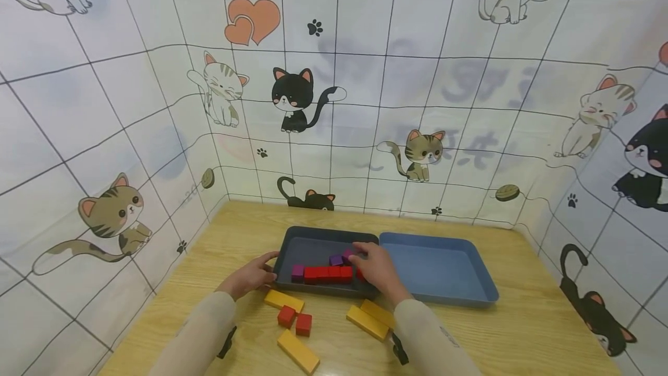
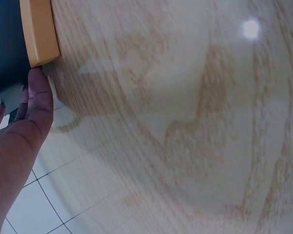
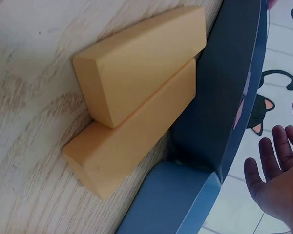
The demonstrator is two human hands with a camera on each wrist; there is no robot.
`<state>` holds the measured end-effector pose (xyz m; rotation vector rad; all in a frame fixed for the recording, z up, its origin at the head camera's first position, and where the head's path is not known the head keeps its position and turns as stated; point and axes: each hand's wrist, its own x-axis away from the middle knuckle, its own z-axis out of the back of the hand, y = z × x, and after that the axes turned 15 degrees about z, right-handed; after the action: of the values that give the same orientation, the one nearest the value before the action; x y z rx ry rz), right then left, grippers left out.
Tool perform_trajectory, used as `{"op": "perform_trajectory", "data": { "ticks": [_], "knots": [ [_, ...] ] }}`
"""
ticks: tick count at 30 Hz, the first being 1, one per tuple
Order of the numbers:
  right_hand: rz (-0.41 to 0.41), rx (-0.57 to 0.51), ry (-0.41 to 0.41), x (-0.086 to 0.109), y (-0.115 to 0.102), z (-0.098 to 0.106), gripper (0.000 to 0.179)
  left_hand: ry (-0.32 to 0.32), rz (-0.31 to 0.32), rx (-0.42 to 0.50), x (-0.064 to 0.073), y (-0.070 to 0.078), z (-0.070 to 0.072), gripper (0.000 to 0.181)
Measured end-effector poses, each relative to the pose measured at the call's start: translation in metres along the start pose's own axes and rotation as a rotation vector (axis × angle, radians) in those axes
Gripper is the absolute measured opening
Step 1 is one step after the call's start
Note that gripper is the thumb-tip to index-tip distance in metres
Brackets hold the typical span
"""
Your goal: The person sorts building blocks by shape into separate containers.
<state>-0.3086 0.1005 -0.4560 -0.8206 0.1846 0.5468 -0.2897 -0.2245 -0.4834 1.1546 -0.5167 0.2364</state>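
A dark grey tray (image 1: 315, 241) holds a row of red cubes (image 1: 327, 275), with a purple cube (image 1: 297, 273) at the row's left end. My left hand (image 1: 251, 275) grips the tray's left side near its front corner; in the left wrist view its fingers lie against the tray wall beside a yellow block (image 2: 41, 31). Over the tray's right part, my right hand (image 1: 377, 266) pinches a purple cube (image 1: 347, 256) at thumb and index finger, next to another purple cube (image 1: 336, 260). Its other fingers are spread in the right wrist view. Another red piece is partly hidden beneath this hand.
A light blue tray (image 1: 438, 271) adjoins the dark tray on the right. Two yellow blocks (image 3: 136, 92) lie together before the trays. Further left are two red cubes (image 1: 294, 321) and another yellow block (image 1: 298, 351). Cat-printed sheets (image 1: 360, 190) enclose the wooden table (image 1: 250, 219).
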Motion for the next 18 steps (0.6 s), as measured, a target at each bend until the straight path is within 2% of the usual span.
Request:
{"op": "perform_trajectory", "data": {
  "ticks": [9,14,18],
  "knots": [
    [0.011,-0.067,-0.058,0.010,-0.017,-0.006,0.044,-0.019,-0.004,0.001,0.003,0.003,-0.001,0.064],
    [0.020,-0.129,-0.095,0.018,-0.023,-0.013,0.044,0.000,0.014,0.002,0.006,0.004,-0.002,0.065],
    [0.045,-0.120,-0.119,0.024,-0.029,-0.020,0.044,0.006,0.025,-0.001,0.007,0.004,-0.002,0.065]
  ]
}}
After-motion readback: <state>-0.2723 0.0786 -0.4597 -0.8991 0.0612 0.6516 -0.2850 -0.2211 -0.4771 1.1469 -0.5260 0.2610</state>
